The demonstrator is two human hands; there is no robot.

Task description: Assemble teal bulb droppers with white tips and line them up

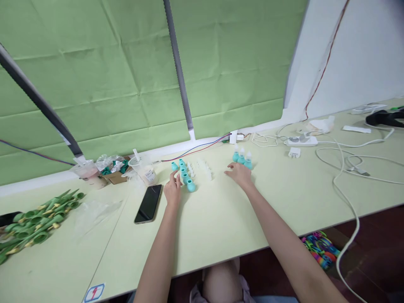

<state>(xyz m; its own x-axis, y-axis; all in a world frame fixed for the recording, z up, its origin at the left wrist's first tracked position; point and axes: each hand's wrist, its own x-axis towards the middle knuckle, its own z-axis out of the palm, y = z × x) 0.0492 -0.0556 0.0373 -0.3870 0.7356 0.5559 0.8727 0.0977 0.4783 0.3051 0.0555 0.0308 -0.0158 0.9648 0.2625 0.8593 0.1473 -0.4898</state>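
My left hand [173, 189] is beside a row of small teal squeeze bulbs [191, 185], its fingers slightly bent and apart, with nothing seen in it. Several of these bulbs stand with their open necks upward. To their right lie small clear plastic nozzles [208, 171] in loose rows. My right hand [240, 174] hovers over the table just in front of three teal bulbs fitted with clear nozzles [248, 161]. Its thumb and fingers are parted, and I see nothing between them.
A black phone [148, 204] lies left of my left hand. Behind it stand a plastic cup [145, 170], a small cardboard box [117, 176] and another cup [91, 174]. Green artificial stems [41, 219] lie far left. White cables and a power strip [301, 141] spread on the right.
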